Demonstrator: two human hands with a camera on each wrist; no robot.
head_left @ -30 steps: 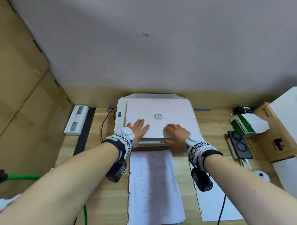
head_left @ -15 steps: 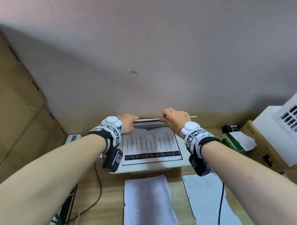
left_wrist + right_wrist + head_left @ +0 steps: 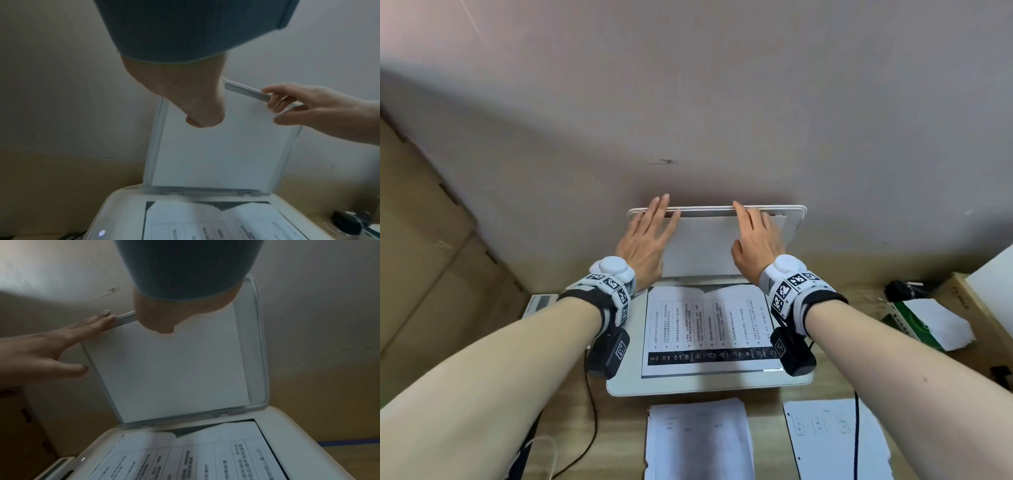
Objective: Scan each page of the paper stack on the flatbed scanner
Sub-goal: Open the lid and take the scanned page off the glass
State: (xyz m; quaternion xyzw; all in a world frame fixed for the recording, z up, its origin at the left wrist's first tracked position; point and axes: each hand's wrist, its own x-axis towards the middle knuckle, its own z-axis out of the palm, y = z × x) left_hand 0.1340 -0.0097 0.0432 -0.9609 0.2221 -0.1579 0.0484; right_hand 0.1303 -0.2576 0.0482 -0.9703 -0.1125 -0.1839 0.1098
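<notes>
The white flatbed scanner (image 3: pixel 626 383) stands open, its lid (image 3: pixel 705 246) raised upright near the wall. A printed page (image 3: pixel 709 329) lies on the glass, its far edge dog-eared. My left hand (image 3: pixel 650 233) lies flat on the lid's inner face, straight fingers reaching the top edge. My right hand (image 3: pixel 753 240) rests on the lid farther right, fingers lightly bent at the top edge, thumb apart. The left wrist view shows the lid (image 3: pixel 222 146) and the right hand (image 3: pixel 308 105). The right wrist view shows the left hand (image 3: pixel 61 345).
A paper stack (image 3: pixel 698 442) lies on the wooden desk in front of the scanner, with a separate sheet (image 3: pixel 835 442) to its right. A green-and-white box (image 3: pixel 914 318) and a cardboard box (image 3: pixel 969 308) stand at the right. Cables (image 3: pixel 592 428) run at the left.
The lid went from closed to upright. Both hands rose with it, first gripping its front edge, now lying against its inner face.
</notes>
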